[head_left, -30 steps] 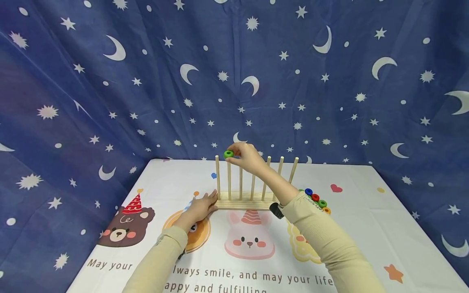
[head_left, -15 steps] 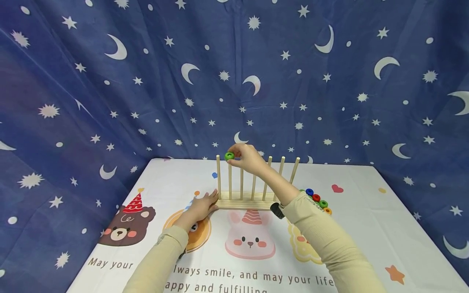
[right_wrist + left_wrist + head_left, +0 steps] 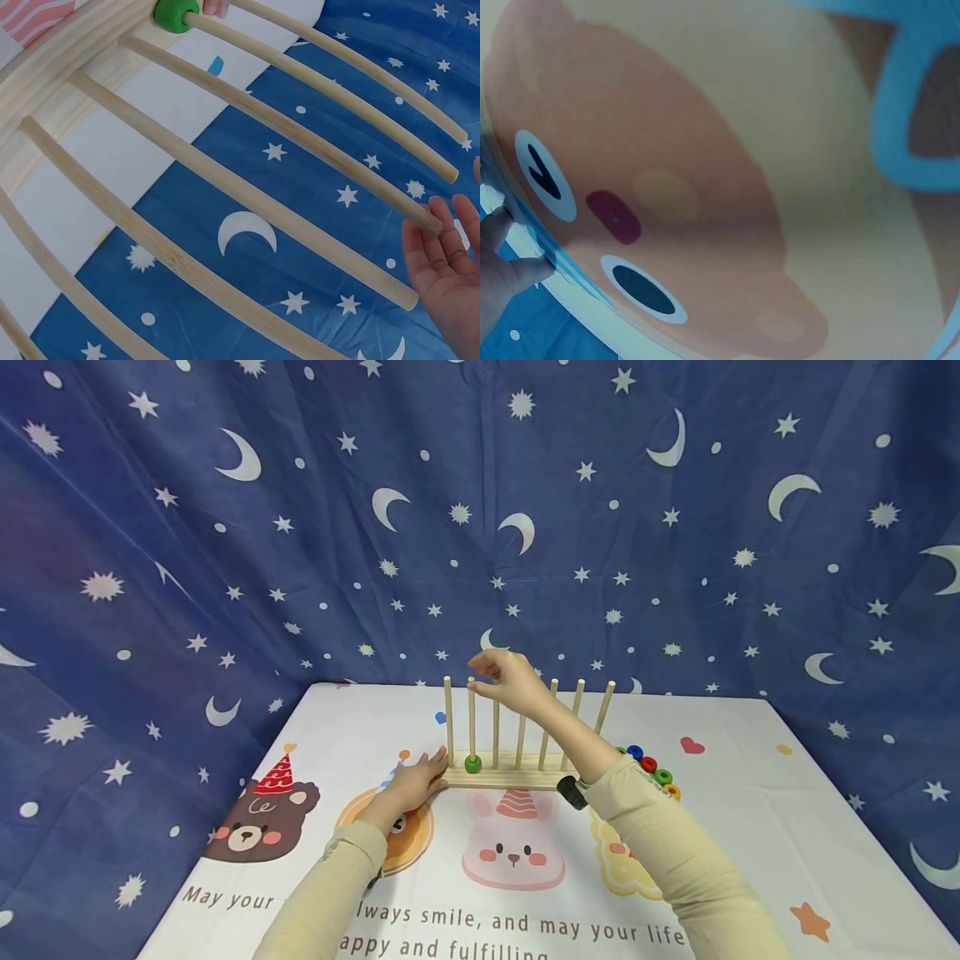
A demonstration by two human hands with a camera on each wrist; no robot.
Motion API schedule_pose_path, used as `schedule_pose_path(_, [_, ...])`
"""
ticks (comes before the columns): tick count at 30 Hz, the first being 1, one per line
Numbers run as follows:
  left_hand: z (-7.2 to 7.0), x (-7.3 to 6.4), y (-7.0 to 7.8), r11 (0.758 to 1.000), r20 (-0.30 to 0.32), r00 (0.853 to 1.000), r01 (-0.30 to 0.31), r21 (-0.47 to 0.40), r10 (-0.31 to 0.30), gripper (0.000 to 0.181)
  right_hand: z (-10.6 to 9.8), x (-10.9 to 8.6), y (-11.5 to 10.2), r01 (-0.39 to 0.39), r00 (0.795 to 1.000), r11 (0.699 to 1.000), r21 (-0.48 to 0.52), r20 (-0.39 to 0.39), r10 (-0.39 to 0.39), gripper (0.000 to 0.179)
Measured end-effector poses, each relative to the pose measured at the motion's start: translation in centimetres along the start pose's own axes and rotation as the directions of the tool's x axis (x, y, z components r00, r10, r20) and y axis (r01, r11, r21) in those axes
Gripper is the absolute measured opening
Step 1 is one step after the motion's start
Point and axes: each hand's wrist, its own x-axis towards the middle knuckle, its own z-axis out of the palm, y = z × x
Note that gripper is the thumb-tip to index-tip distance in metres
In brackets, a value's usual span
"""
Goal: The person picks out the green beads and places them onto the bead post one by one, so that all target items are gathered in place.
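Observation:
A wooden rack (image 3: 498, 782) with a row of several upright pegs stands on the table. One green bead (image 3: 472, 764) sits at the foot of the second peg from the left, threaded on it, and shows too at the top of the right wrist view. My right hand (image 3: 513, 683) hovers by the tops of the left-hand pegs, holding nothing, with fingers loosely bent. In the right wrist view its fingers lie beside a peg tip (image 3: 429, 223). My left hand (image 3: 408, 785) rests against the rack's left end; only some of its fingers (image 3: 531, 271) show in the left wrist view.
To the right of the rack lie several loose beads, among them a blue one (image 3: 635, 752), a red one (image 3: 648, 764) and an orange one (image 3: 672, 792), partly behind my right sleeve. A starry blue curtain (image 3: 480, 527) hangs behind the printed tablecloth (image 3: 735, 827).
My right hand has let go of the green bead, which dropped from the top of the second peg to its base. The left hand stays at the rack's end.

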Motion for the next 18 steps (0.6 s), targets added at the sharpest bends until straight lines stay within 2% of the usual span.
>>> schedule_pose_path(7, [0.0,-0.2,0.1,1.0,-0.015,1.0,-0.001,-0.003,0.001,0.054,0.0,-0.5,0.2,0.056,0.996,0.998,-0.008,-0.074,-0.057,0.031])
schedule_pose_path(13, [0.0,-0.3,0.2,1.0,-0.03,0.999,-0.017,0.014,0.018,0.053,0.0,-1.2,0.1,0.135,0.973,0.991,0.012,-0.191,-0.13,0.027])
schedule_pose_path(18, [0.0,-0.2,0.1,1.0,-0.027,1.0,-0.015,0.007,0.015,0.054,0.0,-1.9,-0.2,0.17,0.962,0.985,-0.009,-0.216,-0.168,0.025])
